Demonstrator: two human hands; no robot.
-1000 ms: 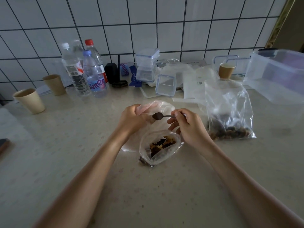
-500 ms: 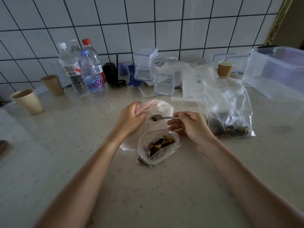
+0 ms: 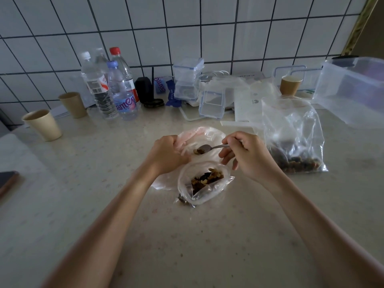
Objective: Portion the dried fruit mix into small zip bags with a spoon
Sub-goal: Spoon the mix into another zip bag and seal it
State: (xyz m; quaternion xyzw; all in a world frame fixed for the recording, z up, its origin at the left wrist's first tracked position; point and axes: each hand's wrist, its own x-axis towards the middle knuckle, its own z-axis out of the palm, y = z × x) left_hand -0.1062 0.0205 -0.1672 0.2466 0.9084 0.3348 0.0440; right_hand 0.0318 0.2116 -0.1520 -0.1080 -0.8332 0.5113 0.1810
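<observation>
Backdrop: white tiled wall (image 3: 187,28) with dark grout, above a speckled beige worktop (image 3: 207,235).
Back left edge: two tan paper cups (image 3: 42,125), then clear plastic water bottles (image 3: 116,88).
Left hand (image 3: 168,154): fingers curled, gripping the rim of an open clear small zip bag (image 3: 199,136) at mid-worktop.
Spoon: small metal spoon (image 3: 204,148) carrying mix, held over that bag's mouth.
Near bag: second clear bag (image 3: 204,181), part-filled with fruit and nuts, lying just in front.
Right hand (image 3: 249,156): pinching the spoon handle.
Right side: large clear bag of dried fruit mix (image 3: 293,140), standing.
Back right corner: translucent plastic tub (image 3: 353,90).
</observation>
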